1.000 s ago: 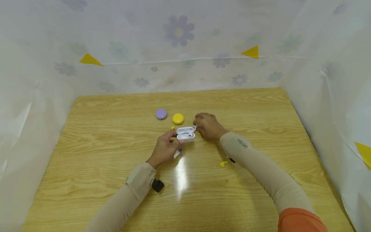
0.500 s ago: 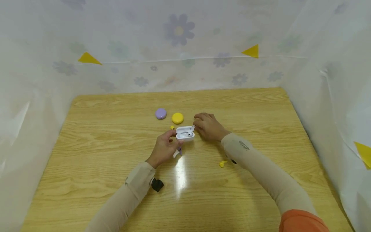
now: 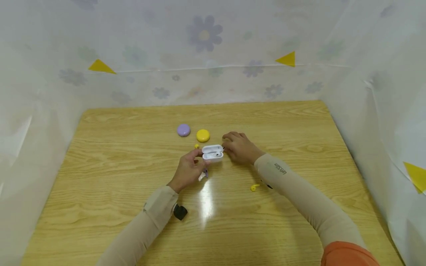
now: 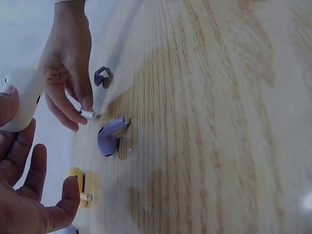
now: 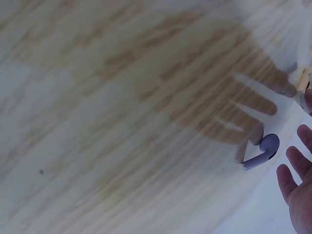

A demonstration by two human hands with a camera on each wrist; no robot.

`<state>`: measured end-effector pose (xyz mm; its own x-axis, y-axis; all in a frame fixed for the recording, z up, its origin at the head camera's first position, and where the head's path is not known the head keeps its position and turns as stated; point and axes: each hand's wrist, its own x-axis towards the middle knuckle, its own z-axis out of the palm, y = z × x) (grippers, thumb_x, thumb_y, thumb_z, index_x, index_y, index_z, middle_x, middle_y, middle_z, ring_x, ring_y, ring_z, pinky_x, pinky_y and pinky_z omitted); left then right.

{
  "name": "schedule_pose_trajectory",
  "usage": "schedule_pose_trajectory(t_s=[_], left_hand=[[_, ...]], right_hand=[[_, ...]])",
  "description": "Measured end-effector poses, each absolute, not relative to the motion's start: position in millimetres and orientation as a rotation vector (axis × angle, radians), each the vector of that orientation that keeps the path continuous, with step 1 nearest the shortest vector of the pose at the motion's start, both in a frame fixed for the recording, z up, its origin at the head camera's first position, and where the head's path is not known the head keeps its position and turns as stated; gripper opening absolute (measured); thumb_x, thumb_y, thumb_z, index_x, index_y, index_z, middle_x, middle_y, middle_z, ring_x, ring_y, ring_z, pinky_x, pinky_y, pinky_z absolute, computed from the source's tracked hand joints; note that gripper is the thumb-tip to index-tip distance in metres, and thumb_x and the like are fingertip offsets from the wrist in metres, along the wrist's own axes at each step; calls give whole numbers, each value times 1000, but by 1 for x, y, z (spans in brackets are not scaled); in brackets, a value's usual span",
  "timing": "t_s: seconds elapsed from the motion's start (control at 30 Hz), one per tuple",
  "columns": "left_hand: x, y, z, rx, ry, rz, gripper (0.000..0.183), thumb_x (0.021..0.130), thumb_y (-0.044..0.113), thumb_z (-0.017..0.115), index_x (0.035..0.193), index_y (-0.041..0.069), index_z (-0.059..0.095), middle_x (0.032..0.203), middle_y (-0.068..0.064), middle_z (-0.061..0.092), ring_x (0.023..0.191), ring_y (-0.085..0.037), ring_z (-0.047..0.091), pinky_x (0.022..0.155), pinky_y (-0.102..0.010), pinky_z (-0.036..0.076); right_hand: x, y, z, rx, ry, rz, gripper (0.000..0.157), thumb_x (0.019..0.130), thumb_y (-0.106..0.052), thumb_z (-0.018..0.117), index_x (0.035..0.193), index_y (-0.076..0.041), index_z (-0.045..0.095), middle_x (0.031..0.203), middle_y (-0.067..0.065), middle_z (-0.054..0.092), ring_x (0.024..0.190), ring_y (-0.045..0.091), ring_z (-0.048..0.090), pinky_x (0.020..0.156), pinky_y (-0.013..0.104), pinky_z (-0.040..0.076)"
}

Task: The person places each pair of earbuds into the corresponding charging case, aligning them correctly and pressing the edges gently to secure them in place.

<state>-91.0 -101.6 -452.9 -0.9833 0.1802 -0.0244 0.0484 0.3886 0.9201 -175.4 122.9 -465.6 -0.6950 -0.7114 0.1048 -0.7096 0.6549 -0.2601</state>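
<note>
Head view gives us the broad layout: the left hand (image 3: 189, 170) grips the opened white case (image 3: 213, 160) at its fingertips, with a white earbud (image 3: 217, 154) lying inside, while the right hand (image 3: 243, 147) sits just beside the case. What that hand holds is almost hidden from us there, but the left wrist view plainly shows a second white earbud (image 4: 87, 114) pinched at its fingertips. That same view shows us a purple earbud (image 4: 108, 142) on the table (image 3: 283, 221) between the hands, and another purple earbud (image 4: 98, 78) near the right hand; from the head we make out only one, just below the left fingers. The right wrist view also catches a purple one near the right fingers, though we cannot tell which. Head view alone lets us see a yellow earbud (image 3: 253, 188) beside the right sleeve (image 3: 289, 184), nearer us than the right hand. Beyond the left fingertips we find a yellow round case (image 3: 203, 135), and to its left a purple round case (image 3: 183, 130). On the right sleeve, behind that hand, we read "Let's Slim"; a mark on the left sleeve (image 3: 156, 207) is too small to read.
</note>
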Motion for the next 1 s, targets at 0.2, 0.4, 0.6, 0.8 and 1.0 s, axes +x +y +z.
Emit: schedule_pose_trajectory(t_s=[0.2, 0.4, 0.6, 0.8, 1.0], left_hand=[[-91, -101, -453, 211, 2524, 1653, 26, 87, 15, 69, 111, 5, 64, 116, -12, 67, 112, -27, 60, 94, -50, 48], [-90, -103, -452, 214, 2528, 1640, 26, 88, 16, 69, 111, 6, 64, 116, -11, 67, 112, -26, 60, 94, -49, 48], [-92, -102, -450, 213, 2522, 1645, 26, 87, 16, 69, 110, 7, 64, 116, -11, 67, 112, -26, 60, 95, -50, 48], [-93, -99, -449, 234, 2540, 1629, 26, 87, 17, 69, 111, 7, 64, 116, -11, 67, 111, -26, 61, 94, -49, 48], [-92, -95, -446, 257, 2556, 1638, 26, 86, 15, 70, 110, 6, 64, 113, -12, 68, 108, -26, 61, 92, -48, 49]], right_hand=[[-174, 122, -469, -1208, 2846, -494, 22, 96, -23, 57, 110, -12, 70, 129, 13, 59, 124, 32, 52, 100, 51, 43], [-176, 123, -465, -1271, 2889, -519, 18, 95, -19, 58, 104, -11, 70, 126, 15, 60, 121, 33, 54, 97, 52, 45], [-178, 126, -445, -1359, 2948, -575, 15, 93, -14, 60, 102, -7, 69, 124, 17, 60, 120, 35, 54, 95, 55, 46], [-176, 128, -422, -1431, 3017, -527, 14, 94, -14, 59, 102, -7, 69, 124, 16, 60, 120, 36, 53, 91, 55, 47], [-170, 130, -401, -1501, 3065, -534, 14, 93, -12, 60, 102, -6, 69, 123, 16, 60, 121, 35, 53, 91, 54, 47]])
